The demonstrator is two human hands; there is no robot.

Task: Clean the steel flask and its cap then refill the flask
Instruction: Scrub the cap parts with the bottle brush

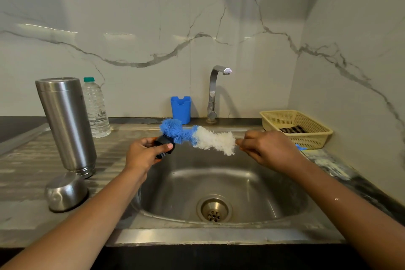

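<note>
Over the sink [247, 184], a black cap [164, 146] is pinched by the left hand [143, 156] between thumb and curled fingers; the blue end of a bottle brush [198, 137] is pressed against it; the brush's handle is hidden within the right hand [268, 149], whose curled fingers seem to be clamped round it. Left of the sink, the steel flask [65, 125] is stood mouth-down on the drainboard; a steel cup [65, 192] is inverted nearer on that side; a water bottle [96, 109] is stood further back.

steel flask [65, 125] standing neck-down on drainboard [26, 160] | steel cap [65, 192] dome-up just beside it
</note>
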